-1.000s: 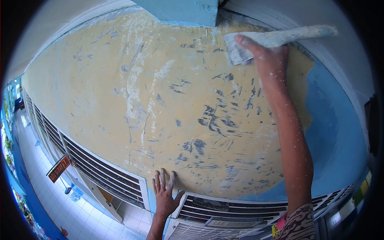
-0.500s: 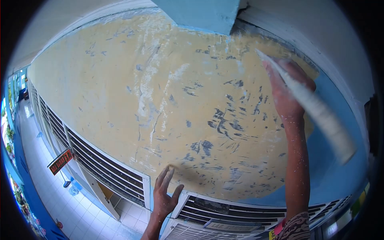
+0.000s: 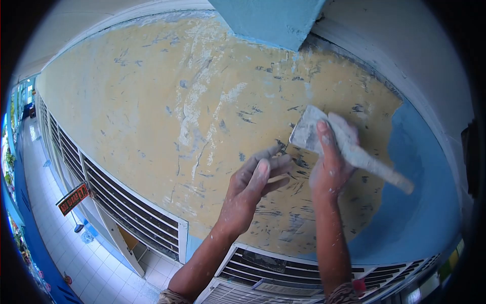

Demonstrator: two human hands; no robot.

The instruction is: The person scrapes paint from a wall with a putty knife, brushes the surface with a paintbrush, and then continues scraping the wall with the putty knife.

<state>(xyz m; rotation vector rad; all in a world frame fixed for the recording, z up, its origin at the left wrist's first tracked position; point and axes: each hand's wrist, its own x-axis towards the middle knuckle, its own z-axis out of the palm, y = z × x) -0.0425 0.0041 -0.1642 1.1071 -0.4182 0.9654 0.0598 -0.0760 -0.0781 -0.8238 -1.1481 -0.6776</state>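
Observation:
In the head view my right hand (image 3: pixel 331 167) grips a whitened scraper (image 3: pixel 306 130), with the thumb along its flat blade. Its long pale handle slants down to the right, past the fingers. My left hand (image 3: pixel 247 191) is raised just left of the blade, empty, with dusty fingers slightly bent and apart. Behind both hands is a wall (image 3: pixel 147 96) of worn yellowish paint, marked by dark scrape marks, white patches and thin cracks.
A light blue beam (image 3: pixel 268 23) juts out at the top. Blue paint (image 3: pixel 415 162) covers the wall's right part. Louvred windows (image 3: pixel 134 202) run below, beside a door. On the left, a hanging sign (image 3: pixel 73 199) overlaps the tiled corridor floor (image 3: pixel 66 238).
My right hand has come down and left with the scraper, turning its blade into view. My left hand has risen and moved right, toward the blade. The view has shifted slightly.

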